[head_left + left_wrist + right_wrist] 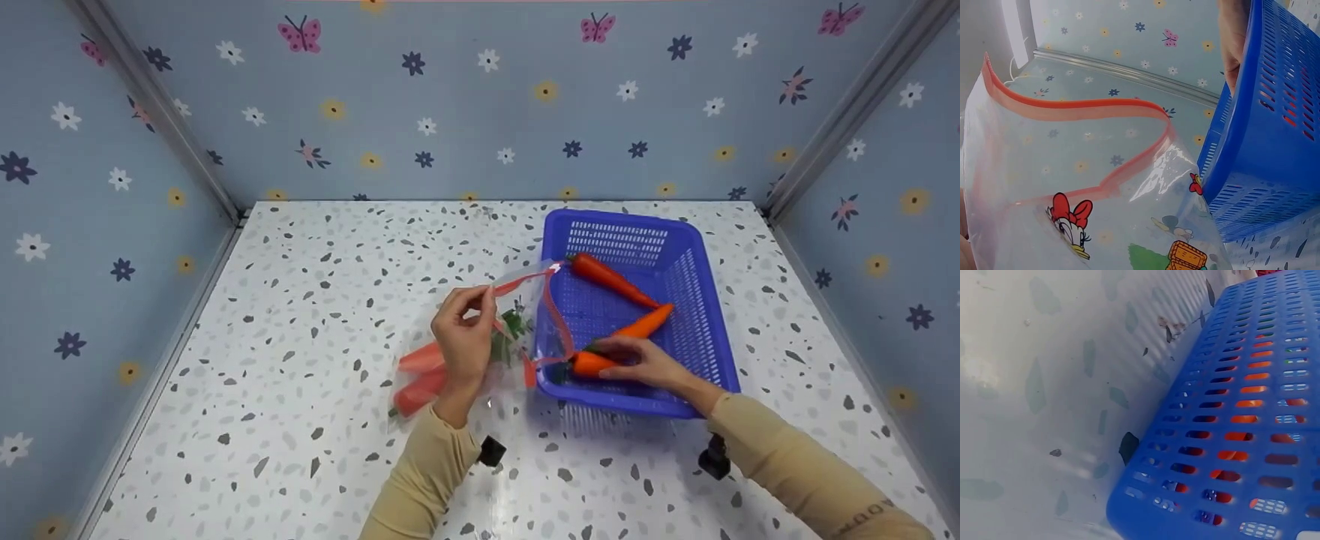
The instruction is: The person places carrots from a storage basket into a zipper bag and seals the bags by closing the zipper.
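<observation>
My left hand (461, 334) pinches the rim of a clear zip bag (1112, 219) with a red-orange seal, printed with cartoon figures. The bag's mouth gapes toward the blue plastic basket (718, 322) and overlaps its left rim. Inside the bag lie reddish carrots (421, 390), partly behind my left wrist. My right hand (652, 365) reaches into the basket and grips an orange carrot (589, 365) near its front wall. Behind it lie another orange carrot (651, 321) and a redder carrot (611, 279). In the right wrist view the basket wall hides the hand.
The basket's slotted wall (1185, 433) stands close to the right wrist camera. A speckled white tabletop (300, 300) lies beneath everything. Blue flower-patterned panels (465, 97) enclose the back and both sides.
</observation>
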Tool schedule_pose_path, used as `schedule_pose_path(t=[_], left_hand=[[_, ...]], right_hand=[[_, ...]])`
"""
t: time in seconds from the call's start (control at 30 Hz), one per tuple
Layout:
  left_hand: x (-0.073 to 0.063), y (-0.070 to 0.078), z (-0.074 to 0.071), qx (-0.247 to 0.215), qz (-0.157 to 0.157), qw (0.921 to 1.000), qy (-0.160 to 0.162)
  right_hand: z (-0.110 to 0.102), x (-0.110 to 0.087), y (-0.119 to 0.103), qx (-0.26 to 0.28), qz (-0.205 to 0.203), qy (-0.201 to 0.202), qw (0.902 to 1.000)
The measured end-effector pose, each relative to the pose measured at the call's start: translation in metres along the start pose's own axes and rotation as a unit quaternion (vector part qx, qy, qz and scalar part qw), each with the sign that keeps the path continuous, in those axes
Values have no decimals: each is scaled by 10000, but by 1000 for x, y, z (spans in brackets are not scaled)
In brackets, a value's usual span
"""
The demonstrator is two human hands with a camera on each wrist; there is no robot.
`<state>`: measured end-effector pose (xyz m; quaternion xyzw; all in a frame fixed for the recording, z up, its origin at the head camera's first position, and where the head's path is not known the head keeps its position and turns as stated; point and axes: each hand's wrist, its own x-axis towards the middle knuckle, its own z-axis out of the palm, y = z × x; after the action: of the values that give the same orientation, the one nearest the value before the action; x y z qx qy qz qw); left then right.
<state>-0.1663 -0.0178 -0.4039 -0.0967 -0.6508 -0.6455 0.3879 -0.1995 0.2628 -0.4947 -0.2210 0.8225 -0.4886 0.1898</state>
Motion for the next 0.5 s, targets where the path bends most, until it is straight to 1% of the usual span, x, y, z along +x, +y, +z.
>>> schedule_pose_path(t=[0.2,0.33,0.5], left_hand=[[0,1,-1,15,1,10000,-12],[-1,1,-1,43,-35,10000,4],[-1,1,0,11,-22,10000,18]], right_hand=[[1,1,1,-216,182,-89,9996],[2,1,1,-342,251,-278,9987],[2,1,3,-341,256,-547,9976]])
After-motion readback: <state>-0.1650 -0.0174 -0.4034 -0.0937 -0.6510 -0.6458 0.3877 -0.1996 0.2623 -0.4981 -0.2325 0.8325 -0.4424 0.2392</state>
